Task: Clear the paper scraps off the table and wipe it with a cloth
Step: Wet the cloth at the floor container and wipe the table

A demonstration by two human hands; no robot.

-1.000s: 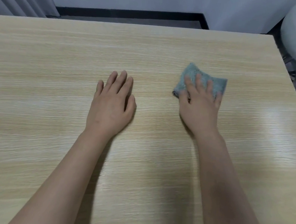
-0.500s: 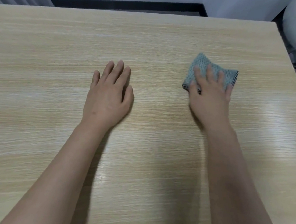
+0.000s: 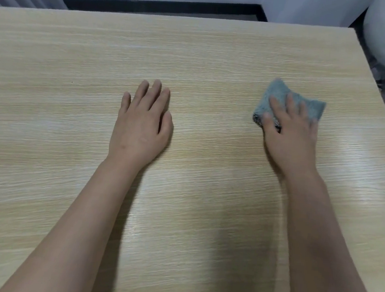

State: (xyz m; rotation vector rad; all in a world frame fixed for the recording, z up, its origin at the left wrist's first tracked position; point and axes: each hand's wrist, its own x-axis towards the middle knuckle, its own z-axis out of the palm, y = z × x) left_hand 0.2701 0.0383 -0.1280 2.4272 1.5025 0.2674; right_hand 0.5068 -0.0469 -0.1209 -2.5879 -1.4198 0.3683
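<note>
The right hand [image 3: 291, 137] presses the cloth [image 3: 286, 101] flat with straight fingers, far right on the table [image 3: 196, 51]. The left hand [image 3: 141, 126] rests open, holding nothing. Near the right edge, a wide stroke risks sweeping the cloth off.

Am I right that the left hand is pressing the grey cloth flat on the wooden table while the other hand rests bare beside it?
Not quite: the hands are swapped. The head view shows the right hand pressing the grey cloth flat on the wooden table, fingers straight, while the left hand rests bare beside it.
</note>
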